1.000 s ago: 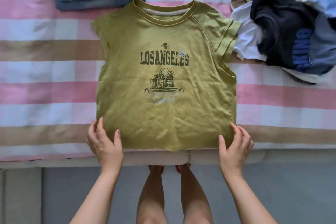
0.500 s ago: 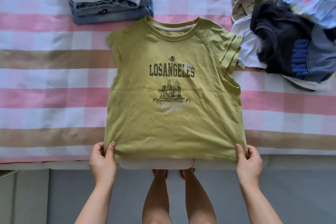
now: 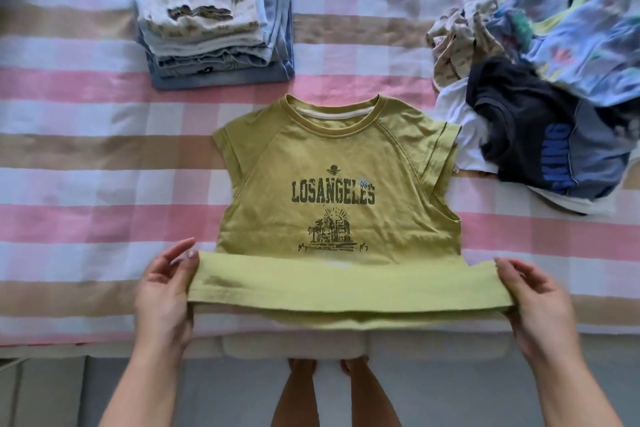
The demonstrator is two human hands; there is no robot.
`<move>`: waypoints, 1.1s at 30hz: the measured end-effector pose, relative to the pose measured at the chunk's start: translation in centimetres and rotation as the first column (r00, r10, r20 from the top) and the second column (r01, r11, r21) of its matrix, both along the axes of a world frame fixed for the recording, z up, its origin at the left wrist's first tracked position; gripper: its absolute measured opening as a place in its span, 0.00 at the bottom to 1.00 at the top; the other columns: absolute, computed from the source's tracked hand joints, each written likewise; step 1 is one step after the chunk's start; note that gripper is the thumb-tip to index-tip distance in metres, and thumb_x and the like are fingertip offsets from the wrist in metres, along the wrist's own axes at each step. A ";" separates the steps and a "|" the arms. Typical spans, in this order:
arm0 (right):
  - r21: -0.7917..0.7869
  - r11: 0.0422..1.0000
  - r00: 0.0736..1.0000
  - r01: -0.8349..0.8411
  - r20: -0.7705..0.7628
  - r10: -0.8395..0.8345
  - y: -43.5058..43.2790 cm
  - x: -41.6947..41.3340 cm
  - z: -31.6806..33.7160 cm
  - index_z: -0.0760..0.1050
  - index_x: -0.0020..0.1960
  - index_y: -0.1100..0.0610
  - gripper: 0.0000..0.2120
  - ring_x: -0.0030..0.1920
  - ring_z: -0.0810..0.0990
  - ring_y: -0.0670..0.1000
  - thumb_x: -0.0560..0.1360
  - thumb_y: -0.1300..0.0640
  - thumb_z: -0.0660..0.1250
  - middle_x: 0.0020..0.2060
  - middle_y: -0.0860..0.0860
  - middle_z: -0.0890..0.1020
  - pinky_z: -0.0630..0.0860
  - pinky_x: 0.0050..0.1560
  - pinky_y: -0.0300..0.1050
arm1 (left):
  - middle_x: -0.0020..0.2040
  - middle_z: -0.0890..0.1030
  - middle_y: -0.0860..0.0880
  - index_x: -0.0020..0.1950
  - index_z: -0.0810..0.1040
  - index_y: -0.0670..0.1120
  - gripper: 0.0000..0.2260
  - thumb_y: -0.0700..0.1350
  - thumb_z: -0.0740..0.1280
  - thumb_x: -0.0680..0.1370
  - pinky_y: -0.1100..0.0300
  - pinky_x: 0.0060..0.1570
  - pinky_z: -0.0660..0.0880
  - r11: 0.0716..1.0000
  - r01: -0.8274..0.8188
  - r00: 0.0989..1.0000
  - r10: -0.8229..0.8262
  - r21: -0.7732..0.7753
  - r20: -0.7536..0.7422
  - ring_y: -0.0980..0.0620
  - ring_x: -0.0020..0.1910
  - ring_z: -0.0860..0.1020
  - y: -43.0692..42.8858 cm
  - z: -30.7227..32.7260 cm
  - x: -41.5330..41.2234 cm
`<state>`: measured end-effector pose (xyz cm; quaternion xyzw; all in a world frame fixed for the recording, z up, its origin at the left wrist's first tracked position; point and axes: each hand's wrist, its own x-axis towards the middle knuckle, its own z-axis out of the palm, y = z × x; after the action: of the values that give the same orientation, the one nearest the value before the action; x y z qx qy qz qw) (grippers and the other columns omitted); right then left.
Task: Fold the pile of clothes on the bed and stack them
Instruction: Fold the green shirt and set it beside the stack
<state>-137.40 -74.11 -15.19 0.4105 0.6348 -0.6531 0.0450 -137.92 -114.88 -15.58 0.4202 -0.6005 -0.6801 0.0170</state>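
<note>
An olive-green T-shirt [image 3: 332,163] printed "LOSANGELES" lies face up on the striped bed, neck pointing away from me. Its bottom hem is lifted and turned up over the lower print. My left hand [image 3: 162,291] pinches the hem's left corner, and my right hand [image 3: 533,302] pinches the right corner. A stack of folded clothes [image 3: 211,17] sits at the back left. The unfolded pile [image 3: 543,104], with a dark top and blue patterned pieces, lies at the right, touching the shirt's right sleeve.
The bed [image 3: 69,184] has a pink, white and tan striped cover, and its near edge runs just below my hands. Below it are the grey floor [image 3: 225,392] and my legs [image 3: 325,392].
Both hands have gripped the shirt's bottom corners and raised the hem, folding it up toward the neck. The view has shifted, so the shirt and piles sit lower in frame.
</note>
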 end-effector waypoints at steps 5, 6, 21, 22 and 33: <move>-0.243 0.970 1.000 0.023 0.017 -0.020 0.8 -8.3 0.7 0.83 0.35 0.56 0.18 0.29 0.80 0.43 0.76 0.66 0.59 0.28 0.49 0.82 0.79 0.32 0.36 | 0.27 0.81 0.54 0.43 0.76 0.44 0.08 0.36 0.60 0.78 0.71 0.24 0.73 0.983 -0.041 0.998 0.031 0.179 0.059 0.61 0.24 0.77 0.0 -0.4 -8.1; -0.263 0.965 1.000 0.011 0.019 -0.006 1.0 -9.8 0.5 0.82 0.39 0.58 0.17 0.30 0.80 0.43 0.76 0.67 0.57 0.29 0.50 0.83 0.79 0.34 0.36 | 0.26 0.81 0.54 0.43 0.76 0.44 0.08 0.36 0.60 0.79 0.71 0.24 0.73 0.977 -0.056 0.997 0.042 0.205 0.070 0.61 0.24 0.77 -0.1 -0.8 -9.6; 0.087 0.991 0.991 -0.105 -0.072 0.112 -1.4 -18.3 -5.7 0.68 0.64 0.54 0.22 0.37 0.83 0.42 0.74 0.71 0.63 0.42 0.51 0.82 0.80 0.38 0.35 | 0.41 0.79 0.43 0.45 0.73 0.42 0.10 0.39 0.54 0.82 0.57 0.32 0.81 0.912 -0.184 0.980 0.141 0.366 0.142 0.49 0.35 0.81 0.4 -5.4 -18.3; 0.128 0.985 0.988 -0.112 -0.091 0.124 -1.6 -18.0 -6.0 0.67 0.66 0.53 0.24 0.39 0.82 0.42 0.74 0.71 0.63 0.44 0.51 0.82 0.80 0.39 0.35 | 0.42 0.78 0.43 0.46 0.72 0.43 0.09 0.39 0.54 0.81 0.56 0.33 0.81 0.912 -0.190 0.980 0.156 0.364 0.120 0.48 0.36 0.81 0.6 -5.4 -18.1; 0.662 0.669 0.890 -0.337 -0.009 0.456 -1.0 -18.8 -6.3 0.75 0.61 0.59 0.22 0.44 0.73 0.54 0.68 0.71 0.68 0.49 0.56 0.70 0.66 0.43 0.20 | 0.43 0.75 0.49 0.63 0.73 0.47 0.24 0.31 0.62 0.70 0.63 0.41 0.74 0.885 0.293 0.952 -0.305 -0.362 0.026 0.51 0.39 0.74 0.0 -7.0 -18.3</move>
<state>-156.21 -75.08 -21.53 0.1934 0.8949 -0.4020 -0.0130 -156.21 -114.93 -22.58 0.3015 -0.7725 -0.5589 -0.0016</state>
